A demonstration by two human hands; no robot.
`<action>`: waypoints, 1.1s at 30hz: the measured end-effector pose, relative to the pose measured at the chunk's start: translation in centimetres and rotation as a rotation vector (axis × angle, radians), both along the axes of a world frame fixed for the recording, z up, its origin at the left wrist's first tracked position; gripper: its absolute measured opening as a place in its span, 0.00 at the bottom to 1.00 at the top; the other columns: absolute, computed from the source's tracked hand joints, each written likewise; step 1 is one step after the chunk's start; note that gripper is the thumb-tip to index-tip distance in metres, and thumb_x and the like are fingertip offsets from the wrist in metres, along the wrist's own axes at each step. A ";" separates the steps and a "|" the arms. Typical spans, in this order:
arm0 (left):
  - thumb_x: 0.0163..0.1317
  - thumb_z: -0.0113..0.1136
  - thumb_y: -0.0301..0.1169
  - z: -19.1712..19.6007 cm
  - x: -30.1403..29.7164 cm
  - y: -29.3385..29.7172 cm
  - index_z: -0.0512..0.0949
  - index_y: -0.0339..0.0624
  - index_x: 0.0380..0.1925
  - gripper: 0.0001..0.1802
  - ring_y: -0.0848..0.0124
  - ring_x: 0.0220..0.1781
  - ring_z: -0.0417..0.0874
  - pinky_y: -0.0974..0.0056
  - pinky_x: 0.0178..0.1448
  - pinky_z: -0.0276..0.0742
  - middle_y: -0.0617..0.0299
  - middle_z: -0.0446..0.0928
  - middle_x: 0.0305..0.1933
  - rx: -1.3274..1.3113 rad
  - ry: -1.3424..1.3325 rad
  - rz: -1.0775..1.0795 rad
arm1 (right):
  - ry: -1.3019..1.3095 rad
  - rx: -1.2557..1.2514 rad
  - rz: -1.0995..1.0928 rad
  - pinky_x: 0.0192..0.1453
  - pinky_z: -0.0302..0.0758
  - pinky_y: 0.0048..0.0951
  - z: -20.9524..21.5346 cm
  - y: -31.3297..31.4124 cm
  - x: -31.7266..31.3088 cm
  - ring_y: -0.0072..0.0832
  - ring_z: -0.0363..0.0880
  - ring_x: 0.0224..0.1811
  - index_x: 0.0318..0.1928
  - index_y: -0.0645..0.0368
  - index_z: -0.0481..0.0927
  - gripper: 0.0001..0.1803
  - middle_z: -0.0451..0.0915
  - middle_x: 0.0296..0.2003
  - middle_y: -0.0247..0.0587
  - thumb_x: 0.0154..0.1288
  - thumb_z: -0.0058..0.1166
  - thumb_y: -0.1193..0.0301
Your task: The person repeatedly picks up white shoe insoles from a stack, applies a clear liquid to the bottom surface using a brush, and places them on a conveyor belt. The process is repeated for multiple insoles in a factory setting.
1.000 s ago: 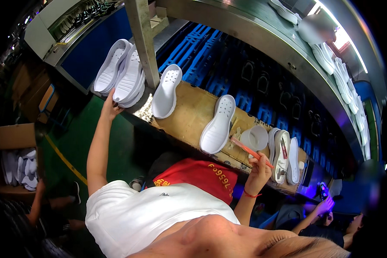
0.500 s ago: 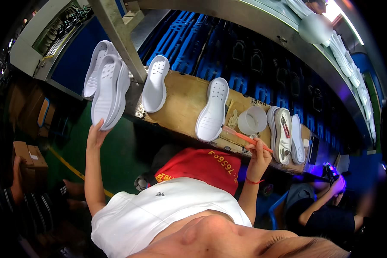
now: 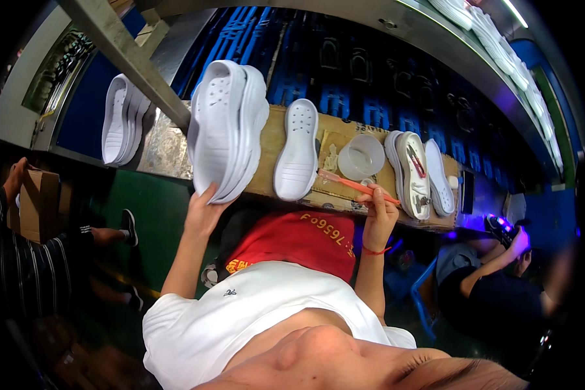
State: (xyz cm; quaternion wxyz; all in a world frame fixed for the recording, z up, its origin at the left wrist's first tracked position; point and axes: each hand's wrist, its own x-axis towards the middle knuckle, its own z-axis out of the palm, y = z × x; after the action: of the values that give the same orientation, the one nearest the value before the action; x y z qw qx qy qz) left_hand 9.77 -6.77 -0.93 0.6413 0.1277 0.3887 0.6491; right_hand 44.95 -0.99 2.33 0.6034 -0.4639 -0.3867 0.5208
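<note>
My left hand (image 3: pixel 205 211) is closed on the heel end of a nested stack of white shoe soles (image 3: pixel 218 130), raised over the left part of the cardboard-covered bench. Pinched in my right hand (image 3: pixel 378 214) is an orange-handled brush (image 3: pixel 354 186); its tip points left, close to the heel of a single white sole (image 3: pixel 297 149) lying on the cardboard (image 3: pixel 276 127). Beyond the brush stands a translucent white tub (image 3: pixel 361 158). To its right lie a sole with small tools in it (image 3: pixel 414 162) and another white sole (image 3: pixel 439 179).
More stacked white soles (image 3: pixel 120 123) stand at the bench's left end, beyond a slanting metal post (image 3: pixel 127 55). Blue racks (image 3: pixel 331 101) run behind the bench. A person (image 3: pixel 494 286) works at the right, another (image 3: pixel 36 253) stands at the left by a cardboard box (image 3: pixel 40 205).
My left hand has carried the sole stack rightward, over the bench. The single sole formerly seen at the bench's left is now hidden behind it. My right hand still holds the brush.
</note>
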 end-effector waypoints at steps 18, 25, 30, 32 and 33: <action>0.64 0.55 0.26 2.2 2.0 0.5 0.64 0.40 0.62 0.26 0.63 0.63 0.69 0.52 0.67 0.66 0.56 0.67 0.61 -0.289 0.025 -0.142 | -0.028 -0.029 -0.080 0.40 0.72 0.21 0.0 0.8 1.2 0.21 0.78 0.32 0.47 0.69 0.78 0.15 0.83 0.30 0.40 0.74 0.47 0.68; 0.53 0.58 0.24 1.9 -8.6 8.2 0.70 0.44 0.56 0.27 0.54 0.63 0.65 0.55 0.68 0.60 0.52 0.65 0.58 0.428 2.030 -0.109 | -0.086 0.009 -0.122 0.39 0.70 0.19 0.3 2.0 2.2 0.19 0.76 0.31 0.46 0.70 0.79 0.15 0.83 0.29 0.40 0.74 0.48 0.68; 0.53 0.57 0.25 0.7 -12.6 17.4 0.76 0.50 0.48 0.20 0.55 0.65 0.65 0.51 0.70 0.60 0.58 0.69 0.58 0.935 2.471 -0.561 | -0.350 0.106 -0.179 0.40 0.69 0.19 2.1 3.5 3.3 0.18 0.75 0.32 0.46 0.69 0.81 0.15 0.84 0.29 0.39 0.74 0.49 0.67; 0.54 0.56 0.26 0.8 -12.3 19.9 0.78 0.50 0.44 0.16 0.57 0.65 0.66 0.51 0.71 0.59 0.60 0.71 0.56 0.988 2.458 -0.816 | -0.495 0.134 -0.217 0.39 0.70 0.20 2.9 4.3 4.2 0.18 0.76 0.31 0.44 0.69 0.82 0.16 0.84 0.29 0.37 0.73 0.50 0.67; 0.54 0.56 0.27 1.0 -12.2 20.7 0.79 0.51 0.42 0.14 0.58 0.65 0.67 0.52 0.72 0.59 0.60 0.73 0.55 1.046 2.465 -0.890 | -0.515 0.158 -0.204 0.39 0.71 0.20 3.0 5.0 4.6 0.18 0.77 0.31 0.44 0.69 0.82 0.16 0.84 0.28 0.37 0.73 0.51 0.67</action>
State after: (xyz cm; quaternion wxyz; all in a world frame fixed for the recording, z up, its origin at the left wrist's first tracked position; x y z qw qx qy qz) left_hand -2.41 13.95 0.02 -0.0776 0.9359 0.3376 -0.0642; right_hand 49.58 3.98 5.30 0.5689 -0.5688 -0.5181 0.2907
